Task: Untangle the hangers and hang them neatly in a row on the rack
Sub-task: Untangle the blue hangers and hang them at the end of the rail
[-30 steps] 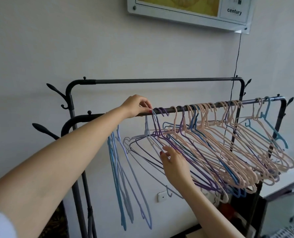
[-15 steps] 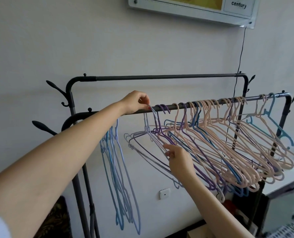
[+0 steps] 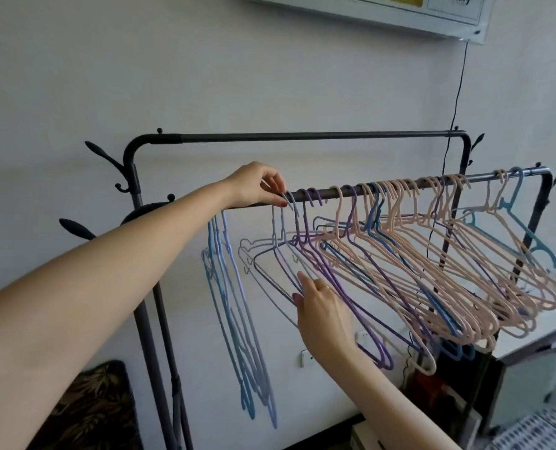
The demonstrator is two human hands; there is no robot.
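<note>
Rack point(image 3: 302, 137): dark metal frame against a pale wall, with a higher rear bar and a lower front rail point(image 3: 331, 191). Row of hangers point(image 3: 409, 254): pink, purple and blue, hooked along the front rail from its middle to its right end, bodies slanting down toward the right and overlapping closely. Bunch of blue hangers point(image 3: 234, 306): hangs below the left part of the front rail, behind the left forearm; its hooks are hidden. Grey hangers point(image 3: 270, 254): hang just left of the purple ones, at the left end of the row.

Left hand point(image 3: 258, 186): at the front rail, fingers curled, fingertips pinching the hook of a grey hanger at the left end of the row. Right hand point(image 3: 322, 306): below the rail, fingers curled round the lower wires of the grey and purple hangers.
</note>
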